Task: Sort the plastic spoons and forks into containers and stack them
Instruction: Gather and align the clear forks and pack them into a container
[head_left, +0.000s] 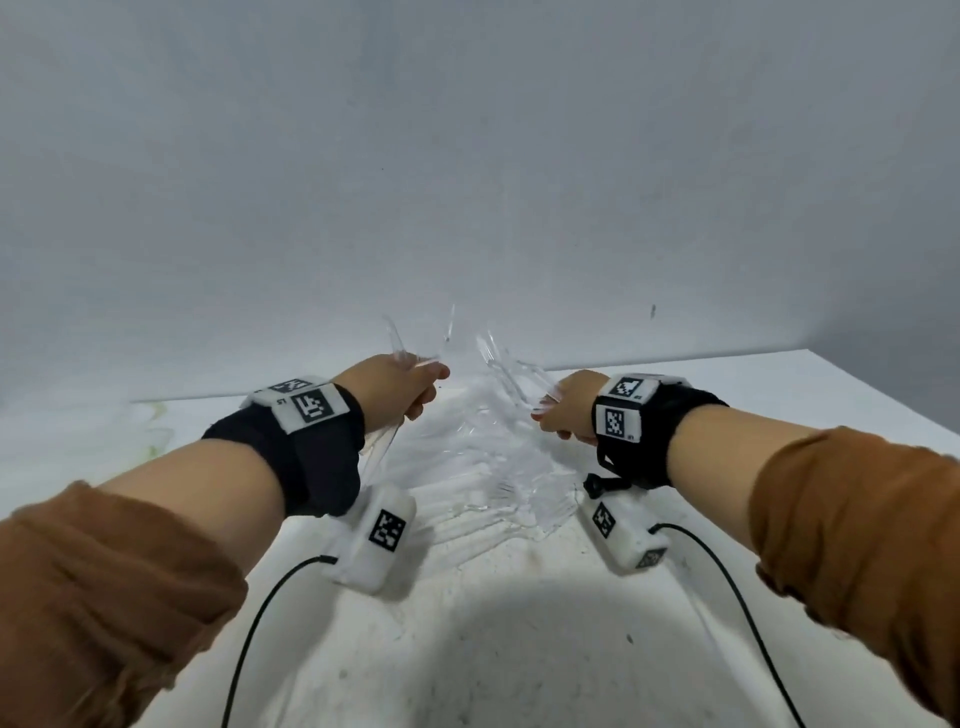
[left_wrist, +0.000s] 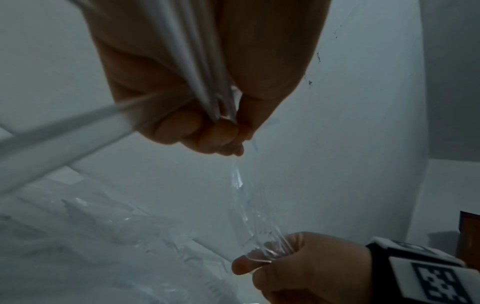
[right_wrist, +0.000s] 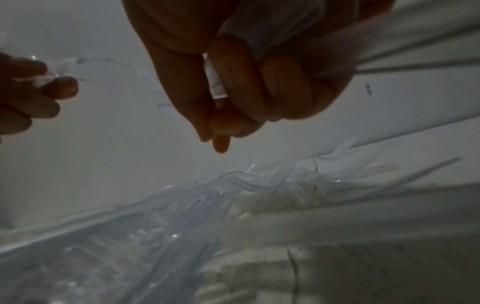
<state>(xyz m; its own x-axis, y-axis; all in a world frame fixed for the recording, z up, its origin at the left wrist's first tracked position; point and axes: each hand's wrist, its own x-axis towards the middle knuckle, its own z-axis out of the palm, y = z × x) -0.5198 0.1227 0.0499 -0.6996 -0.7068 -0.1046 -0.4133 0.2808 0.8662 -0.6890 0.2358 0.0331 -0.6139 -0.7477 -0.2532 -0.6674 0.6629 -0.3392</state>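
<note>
My left hand (head_left: 415, 387) is raised above the table and grips a bundle of clear plastic cutlery (head_left: 400, 348) by the handles, ends fanning upward; I cannot tell spoons from forks there. The fist shows close up in the left wrist view (left_wrist: 192, 123), handles running through it. My right hand (head_left: 558, 413) grips a bundle of clear forks (head_left: 506, 366), tines pointing up and left, also seen as forks (left_wrist: 250, 216) above that hand (left_wrist: 298, 265). Below and between both hands lies a loose pile of clear cutlery (head_left: 483, 467), also visible as a pile (right_wrist: 168, 216).
The white table (head_left: 779, 395) ends at a grey wall behind and has its right edge close to my right arm. Black cables (head_left: 260, 623) trail from both wrist cameras over the near tabletop. No container shows in any view.
</note>
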